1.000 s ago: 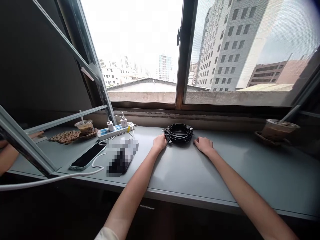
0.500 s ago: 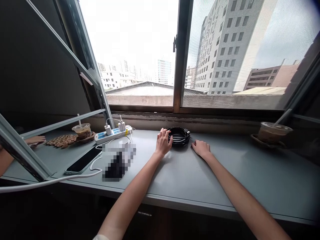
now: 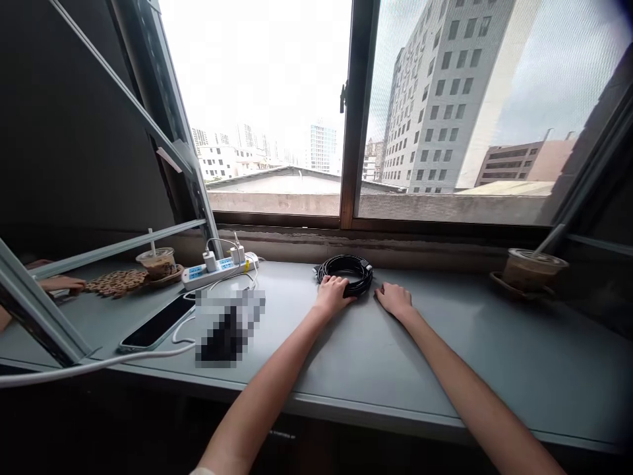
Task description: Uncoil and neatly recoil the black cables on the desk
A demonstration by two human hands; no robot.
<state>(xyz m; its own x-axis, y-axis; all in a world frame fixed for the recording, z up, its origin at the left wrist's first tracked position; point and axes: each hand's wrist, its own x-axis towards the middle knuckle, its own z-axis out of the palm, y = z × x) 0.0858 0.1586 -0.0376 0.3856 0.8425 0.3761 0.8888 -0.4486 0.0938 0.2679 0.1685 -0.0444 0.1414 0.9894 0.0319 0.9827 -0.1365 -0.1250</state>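
Observation:
A coiled black cable (image 3: 363, 287) lies on the grey tabletop below the window, its connector ends showing at the coil's upper right and left. My left hand (image 3: 333, 293) is at the coil's near left side, fingers over the loops and thumb along the near edge; it looks closed around them. Just right of the coil, apart from it, my right hand (image 3: 395, 300) rests on the tabletop with its fingers curled in. Nothing shows in it.
Left of my hands are a white power strip (image 3: 220, 270) with chargers, a phone (image 3: 158, 323), a white cable (image 3: 148, 356) and a blurred-out patch. A metal frame (image 3: 185, 165) stands there, with another person's hand (image 3: 62, 284) beyond. Drink cups (image 3: 531, 270) (image 3: 158, 264) stand on both sides.
My left hand has come down and toward me from above the coil's left side, and its fingers now close on the near loops. My right hand stays about where it was.

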